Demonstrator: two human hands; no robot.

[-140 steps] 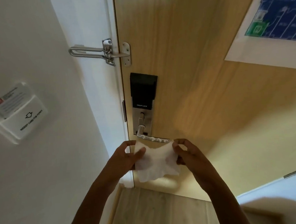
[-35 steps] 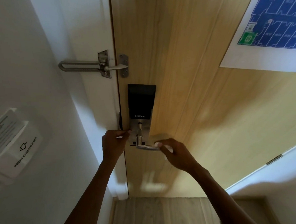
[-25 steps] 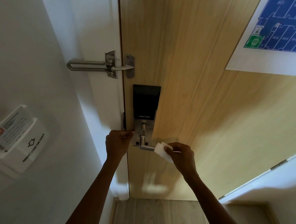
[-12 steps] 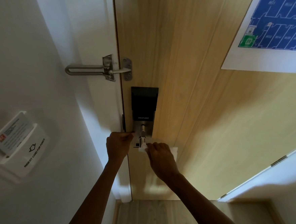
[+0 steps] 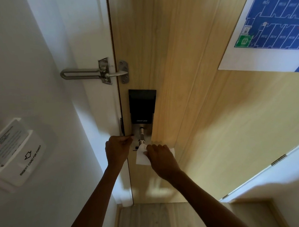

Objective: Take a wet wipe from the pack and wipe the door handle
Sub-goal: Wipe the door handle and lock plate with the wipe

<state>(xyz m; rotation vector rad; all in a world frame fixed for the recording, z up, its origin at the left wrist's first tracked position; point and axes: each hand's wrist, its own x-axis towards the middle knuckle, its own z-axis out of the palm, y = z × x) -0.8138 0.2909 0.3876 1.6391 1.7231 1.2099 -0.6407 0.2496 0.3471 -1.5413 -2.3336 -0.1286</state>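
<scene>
A white wet wipe is wrapped over the metal door handle, whose lever is mostly hidden beneath it. My right hand presses the wipe against the lever near its pivot. My left hand rests with curled fingers against the left edge of the lock plate at the door's edge. Above the handle sits the black smart lock panel on the wooden door. No wipe pack is in view.
A metal swing-bar door guard bridges the white frame and door above the lock. A white key-card power holder hangs on the left wall. An evacuation plan is fixed at the door's upper right. Wooden floor lies below.
My right hand slid the wipe leftwards along the lever from its free end to the pivot. The left hand has stayed at the lock plate's edge.
</scene>
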